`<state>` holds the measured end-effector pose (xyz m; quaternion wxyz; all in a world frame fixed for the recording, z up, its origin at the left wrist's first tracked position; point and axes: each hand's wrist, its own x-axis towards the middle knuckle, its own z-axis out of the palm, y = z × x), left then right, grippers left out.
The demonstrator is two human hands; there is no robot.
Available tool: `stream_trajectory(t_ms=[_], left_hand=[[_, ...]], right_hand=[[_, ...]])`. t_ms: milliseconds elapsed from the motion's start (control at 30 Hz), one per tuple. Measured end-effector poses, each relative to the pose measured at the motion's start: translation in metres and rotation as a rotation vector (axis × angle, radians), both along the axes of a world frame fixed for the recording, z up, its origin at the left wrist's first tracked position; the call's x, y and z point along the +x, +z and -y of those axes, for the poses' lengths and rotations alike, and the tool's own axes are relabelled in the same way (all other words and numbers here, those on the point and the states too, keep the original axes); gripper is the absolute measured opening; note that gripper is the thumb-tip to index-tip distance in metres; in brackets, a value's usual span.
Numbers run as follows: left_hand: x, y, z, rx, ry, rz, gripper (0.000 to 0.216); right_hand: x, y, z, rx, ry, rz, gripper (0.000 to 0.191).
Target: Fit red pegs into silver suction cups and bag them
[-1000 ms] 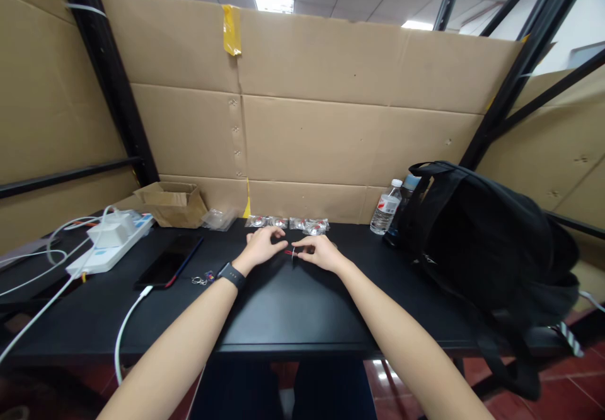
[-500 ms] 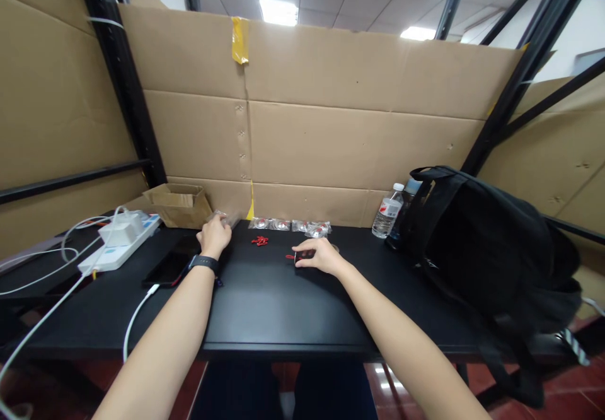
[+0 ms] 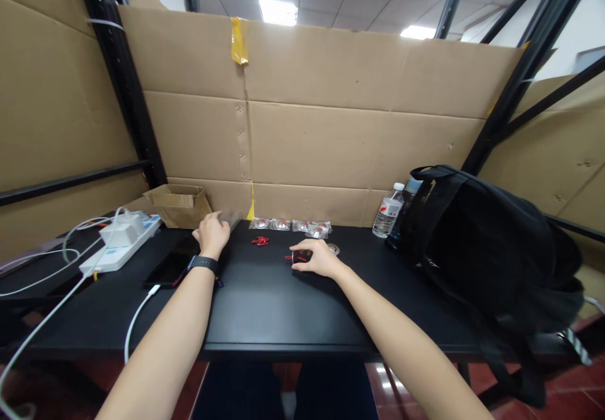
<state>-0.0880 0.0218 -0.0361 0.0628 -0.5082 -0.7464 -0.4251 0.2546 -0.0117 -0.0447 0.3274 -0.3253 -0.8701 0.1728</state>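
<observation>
My left hand (image 3: 212, 233), with a black watch on its wrist, reaches to the back left of the black table (image 3: 265, 306) and closes on a clear plastic bag (image 3: 230, 219) beside the cardboard box (image 3: 178, 204). My right hand (image 3: 316, 258) rests on the table with curled fingers pinching a small red piece (image 3: 288, 257) and a dark ring-like part. A small red piece (image 3: 259, 241) lies loose between the two hands. A row of small clear packets with red and silver parts (image 3: 293, 225) lies along the back wall.
A black phone (image 3: 171, 268) on a white cable lies left of my left hand, and a white power strip (image 3: 120, 246) with cables lies further left. A water bottle (image 3: 387, 212) and a large black backpack (image 3: 486, 250) stand at the right. Cardboard walls enclose the table.
My left hand left the red piece by my right hand, moved back left and took hold of the clear bag. A red piece now lies loose mid-table. My right hand barely moved.
</observation>
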Motion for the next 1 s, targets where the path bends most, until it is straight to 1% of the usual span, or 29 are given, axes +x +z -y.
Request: stream_trajectory(t_ms=[100,133,200,233,300,333,400,433,500,567,633,733,867,1000], left_hand=[[0.004,0.015,0.012,0.187,0.012,-0.003,0.031],[0.007,0.020,0.015,0.234,-0.008,0.006,0.029],[0.017,0.028,0.019,0.286,-0.117,0.030,0.026],[0.025,0.030,0.020,0.288,-0.209,0.044,0.025],[0.046,0.027,0.021,0.269,-0.452,0.048,0.021],[0.059,0.024,0.021,0.257,-0.580,0.039,0.020],[0.088,0.015,0.023,0.210,-0.794,0.000,0.020],[0.102,0.010,0.026,0.171,-0.887,-0.043,0.021],[0.126,0.001,0.033,0.132,-0.997,-0.141,0.016],[0.142,-0.004,0.040,0.103,-1.052,-0.209,0.017],[0.149,-0.007,0.044,0.050,-1.105,-0.252,0.017],[0.149,-0.010,0.044,-0.038,-1.172,-0.280,0.014],[0.143,-0.013,0.039,-0.113,-1.233,-0.287,0.014],[0.141,-0.012,0.039,-0.163,-1.275,-0.302,0.020]], right_hand=[[0.004,0.005,0.001,0.000,-0.025,0.005,0.047],[0.006,0.007,0.001,0.001,-0.040,0.005,0.046],[0.011,0.013,0.000,0.002,-0.078,-0.008,0.045],[0.015,0.015,-0.001,0.004,-0.096,-0.023,0.045],[0.022,0.019,-0.004,0.014,-0.119,-0.065,0.045],[0.026,0.020,-0.006,0.017,-0.130,-0.089,0.044],[0.033,0.019,-0.011,0.002,-0.155,-0.139,0.044],[0.037,0.018,-0.013,-0.014,-0.169,-0.162,0.043],[0.043,0.016,-0.018,-0.045,-0.191,-0.194,0.044],[0.047,0.015,-0.022,-0.049,-0.207,-0.197,0.045],[0.049,0.015,-0.024,-0.038,-0.222,-0.180,0.045],[0.049,0.018,-0.023,-0.029,-0.234,-0.155,0.045],[0.049,0.022,-0.020,-0.016,-0.241,-0.130,0.046],[0.050,0.024,-0.018,-0.007,-0.230,-0.073,0.044]])
